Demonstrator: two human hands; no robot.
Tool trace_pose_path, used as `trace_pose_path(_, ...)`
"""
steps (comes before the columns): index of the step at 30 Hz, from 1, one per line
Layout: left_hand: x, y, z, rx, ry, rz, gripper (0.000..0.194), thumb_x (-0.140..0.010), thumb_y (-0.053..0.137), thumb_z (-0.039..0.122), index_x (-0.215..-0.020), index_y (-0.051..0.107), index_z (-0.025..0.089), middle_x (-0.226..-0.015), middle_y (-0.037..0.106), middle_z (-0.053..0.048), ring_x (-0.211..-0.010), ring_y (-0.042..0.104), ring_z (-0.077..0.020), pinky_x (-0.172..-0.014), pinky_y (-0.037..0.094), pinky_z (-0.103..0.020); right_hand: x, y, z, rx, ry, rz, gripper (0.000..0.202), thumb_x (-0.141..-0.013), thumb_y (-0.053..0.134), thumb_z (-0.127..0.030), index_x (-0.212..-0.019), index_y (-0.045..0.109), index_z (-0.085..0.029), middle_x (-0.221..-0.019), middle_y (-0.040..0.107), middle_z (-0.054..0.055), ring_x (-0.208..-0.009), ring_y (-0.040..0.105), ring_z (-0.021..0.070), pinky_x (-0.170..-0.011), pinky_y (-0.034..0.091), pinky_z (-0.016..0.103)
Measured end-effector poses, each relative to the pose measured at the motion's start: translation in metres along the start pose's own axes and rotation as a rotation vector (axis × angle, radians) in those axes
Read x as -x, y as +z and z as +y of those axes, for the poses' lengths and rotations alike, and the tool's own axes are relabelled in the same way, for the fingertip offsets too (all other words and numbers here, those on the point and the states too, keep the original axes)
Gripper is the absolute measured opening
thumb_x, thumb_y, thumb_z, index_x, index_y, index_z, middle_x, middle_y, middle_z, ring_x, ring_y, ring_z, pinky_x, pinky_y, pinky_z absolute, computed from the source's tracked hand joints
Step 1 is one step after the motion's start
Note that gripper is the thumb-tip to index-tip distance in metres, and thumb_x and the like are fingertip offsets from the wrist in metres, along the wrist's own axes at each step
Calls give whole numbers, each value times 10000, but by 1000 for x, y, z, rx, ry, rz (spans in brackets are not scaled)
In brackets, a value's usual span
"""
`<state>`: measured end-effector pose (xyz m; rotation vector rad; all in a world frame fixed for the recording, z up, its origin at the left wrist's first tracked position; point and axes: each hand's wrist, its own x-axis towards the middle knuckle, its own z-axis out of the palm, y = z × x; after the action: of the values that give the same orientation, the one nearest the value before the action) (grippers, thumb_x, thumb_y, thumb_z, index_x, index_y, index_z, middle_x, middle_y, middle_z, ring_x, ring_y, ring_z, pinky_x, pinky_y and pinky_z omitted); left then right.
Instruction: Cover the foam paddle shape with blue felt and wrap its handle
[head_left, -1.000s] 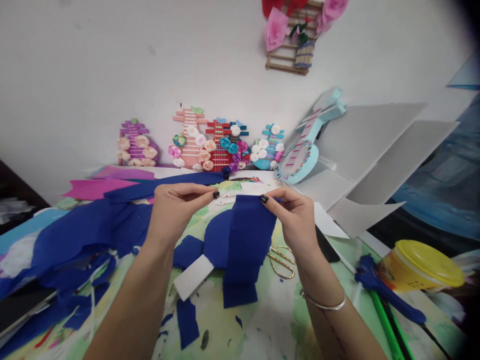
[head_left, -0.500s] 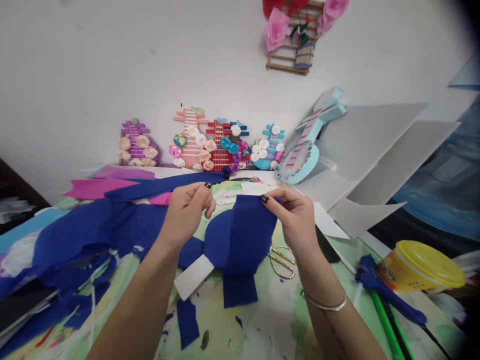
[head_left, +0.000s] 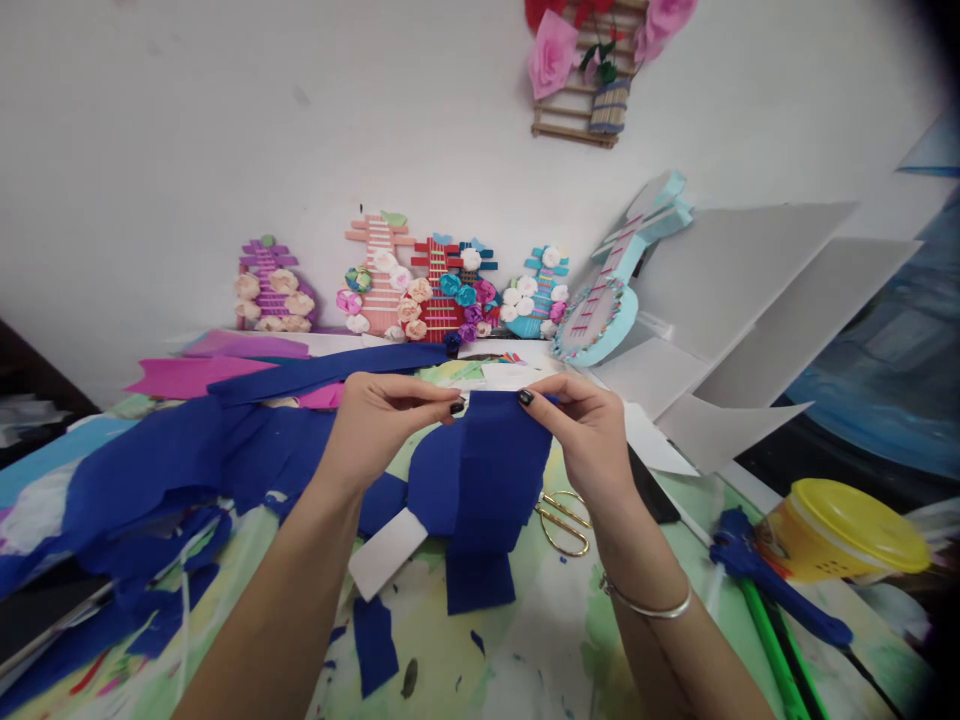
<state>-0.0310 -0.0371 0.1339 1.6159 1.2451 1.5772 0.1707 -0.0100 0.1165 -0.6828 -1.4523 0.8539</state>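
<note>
A strip of dark blue crepe paper [head_left: 501,460] hangs upright in front of me. My right hand [head_left: 581,415] pinches its top right corner between thumb and fingers. At the top left corner, my left hand [head_left: 397,410] is closed in a pinch, its fingertips at the paper's edge. Behind the strip lies a rounded blue-covered shape [head_left: 433,478] with a white tab [head_left: 388,555] sticking out at its lower left. Gold-handled scissors [head_left: 564,522] lie just right of it, their blades hidden. Below, a folded blue piece [head_left: 481,582] and a small blue scrap [head_left: 375,645] rest on the table.
Blue crepe sheets [head_left: 150,465] and scraps pile up at left. On the right are a blue glue gun [head_left: 776,580], a yellow-lidded tub [head_left: 855,525] and white boards [head_left: 750,290]. Several flower-trimmed paper instruments [head_left: 439,290] stand along the wall.
My left hand has moved right and its thumb and fingers have come together at the strip's top left corner. My right hand keeps its pinch, almost unmoved.
</note>
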Motion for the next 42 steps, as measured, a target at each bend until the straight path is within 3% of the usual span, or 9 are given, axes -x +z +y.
trace_pose_path(4,-3,0,-7,104,36,67,222,-610,813,189,-578,595,167,-712,725,-37,-687,683,-168,-630,542,-253,0,0,2,14,-12,1,45,-746,721,-249,-735,711,-206,-712,688,3,-662,596,132,-623,471,254)
trace_pose_path(7,-5,4,-7,168,70,50,233,-659,802,278,-734,611,167,-866,729,-63,-791,686,-173,-682,541,-256,0,0,1,38,-5,-11,56,-746,719,-258,-736,712,-204,-712,687,7,-662,596,137,-626,473,262)
trace_pose_path(10,-1,11,-2,163,79,-71,285,-750,722,371,-932,665,159,-961,719,-100,-864,682,-194,-741,538,-274,1,2,0,64,2,-26,55,-746,718,-259,-736,714,-205,-710,689,8,-657,593,140,-626,472,268)
trace_pose_path(15,8,25,3,-1,106,-136,128,-736,696,259,-818,710,162,-826,726,-58,-782,673,-183,-716,524,-263,4,10,-3,82,-27,-53,47,-743,715,-256,-735,718,-210,-711,700,7,-673,605,147,-661,482,281)
trace_pose_path(24,13,31,6,-334,295,77,70,-683,589,186,-672,657,186,-667,680,-1,-612,586,-138,-636,470,-251,8,15,-6,244,-137,-52,87,-737,630,-161,-748,705,-204,-732,698,13,-714,634,162,-704,491,294)
trace_pose_path(32,13,30,2,-311,248,69,73,-669,578,185,-660,650,185,-646,652,4,-613,568,-136,-621,457,-247,5,6,-10,473,-302,-37,152,-703,581,-112,-721,681,-225,-676,654,-3,-685,610,168,-713,473,315)
trace_pose_path(38,9,22,5,-324,212,170,72,-669,579,186,-661,650,191,-642,642,8,-608,558,-137,-600,449,-243,-2,-10,-8,515,-304,73,188,-734,555,-93,-752,680,-233,-737,686,1,-729,617,176,-751,474,338)
trace_pose_path(42,9,24,4,-295,238,96,75,-673,580,174,-673,654,185,-654,652,2,-610,562,-134,-605,453,-243,1,-6,-12,396,-276,-97,192,-772,626,-157,-945,669,-228,-902,691,28,-863,622,183,-821,479,344)
